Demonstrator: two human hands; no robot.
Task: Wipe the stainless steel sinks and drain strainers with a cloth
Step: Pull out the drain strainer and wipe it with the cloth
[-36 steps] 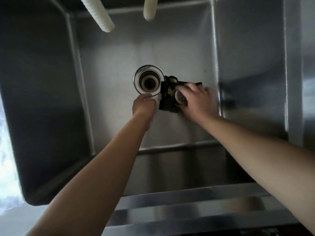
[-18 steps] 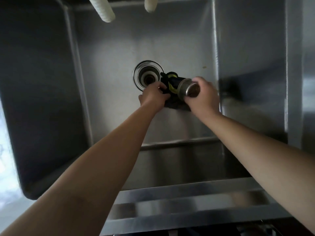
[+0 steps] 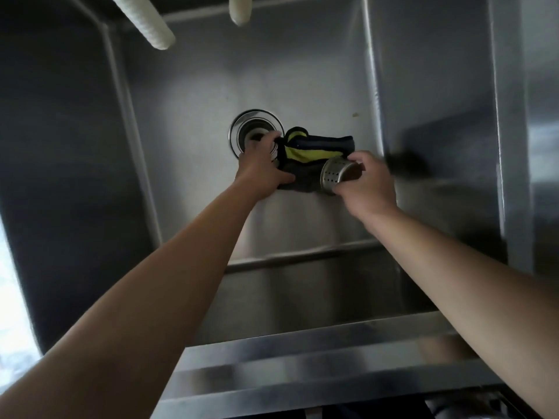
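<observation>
Reaching down into a deep stainless steel sink (image 3: 187, 95), 2 bare arms meet at its floor beside the drain opening (image 3: 252, 128). The left hand (image 3: 261, 169) lies over the lower right part of the drain's chrome ring, its fingers curled onto the near left edge of a dark cloth (image 3: 314, 149) with a yellow-green panel showing in its folds; the thumb stretches out along the cloth's lower edge. That grip is closed on the fabric, though exactly how much of it the fingers have gathered is hidden by the hand itself.

The right hand (image 3: 370, 184) holds the drain strainer (image 3: 335, 173), a small perforated metal cup, tipped on its side with its closed, hole-dotted end pointing left towards the cloth. The fingers wrap the strainer's right end, so this grip is closed round it, and the cup touches or nearly touches the cloth's lower right corner; which of the 2 cannot be told. The cloth lies bunched on the sink floor between the 2 hands, just right of the drain.

2 pale ribbed hoses (image 3: 142, 21) hang in from the top edge over the back of the basin. A small brownish speck (image 3: 355, 114) sits on the floor near the right wall. The sink's front rim (image 3: 302, 361) runs across the bottom of the view.
</observation>
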